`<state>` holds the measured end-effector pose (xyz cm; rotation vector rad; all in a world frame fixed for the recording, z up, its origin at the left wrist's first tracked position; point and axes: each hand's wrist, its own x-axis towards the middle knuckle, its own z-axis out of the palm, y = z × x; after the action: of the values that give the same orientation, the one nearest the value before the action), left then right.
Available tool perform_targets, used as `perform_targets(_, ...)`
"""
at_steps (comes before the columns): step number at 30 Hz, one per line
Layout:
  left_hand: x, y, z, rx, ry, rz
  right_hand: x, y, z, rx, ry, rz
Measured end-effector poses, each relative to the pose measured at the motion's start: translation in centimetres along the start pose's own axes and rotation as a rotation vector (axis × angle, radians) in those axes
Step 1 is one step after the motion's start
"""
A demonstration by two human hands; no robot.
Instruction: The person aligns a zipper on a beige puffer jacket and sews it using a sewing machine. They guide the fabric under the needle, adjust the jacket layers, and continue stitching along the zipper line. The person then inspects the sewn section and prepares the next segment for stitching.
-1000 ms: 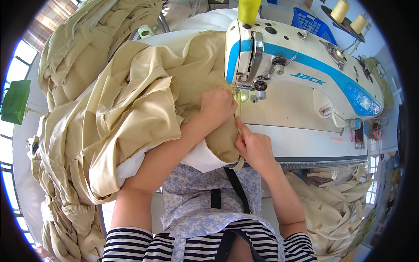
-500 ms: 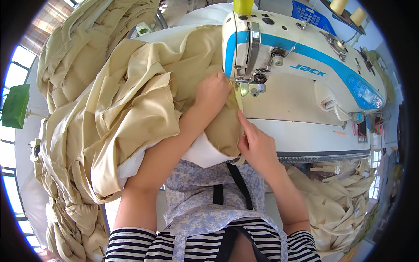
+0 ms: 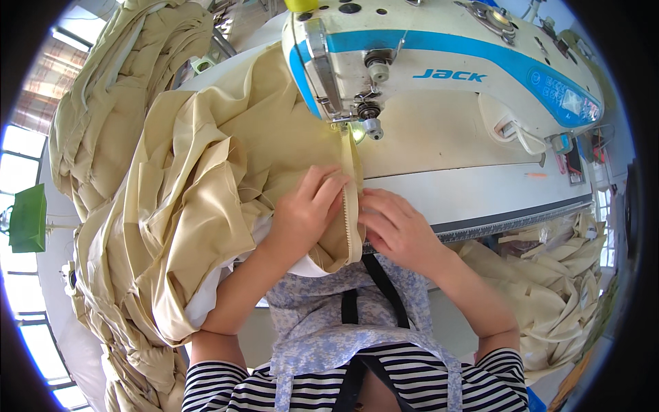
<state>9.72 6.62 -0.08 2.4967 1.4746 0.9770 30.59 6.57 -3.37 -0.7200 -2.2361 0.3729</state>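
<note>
Fabric (image 3: 185,178) of beige colour is the largest thing here; it lies in deep folds over the left part of the table, and its right part reaches under the head of the sewing machine (image 3: 412,51), which is white with a blue stripe. Both hands are in front of this head. Left hand (image 3: 305,209) has bent fingers and rests on the fabric, at the left side of the zipper tape (image 3: 351,220); right hand (image 3: 398,223) has half-curled fingers, with tips at the right side of this tape. Whether either hand really pinches it, I cannot tell. The tape runs from near the presser foot (image 3: 343,127) toward the person, along the fabric's edge, with its teeth at left. In my judgement, the step in hand is to lay tape and edge together for stitching. The next move would then call for an even alignment, without pulling, and fingertips well apart from the needle area.
</note>
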Motion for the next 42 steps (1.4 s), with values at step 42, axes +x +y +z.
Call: perform_targets(42, 2.2, -3.9, 0.4, -0.001, -0.181, 0.353, 0.6, 0.6, 0.5, 0.157, -0.155, -0.121)
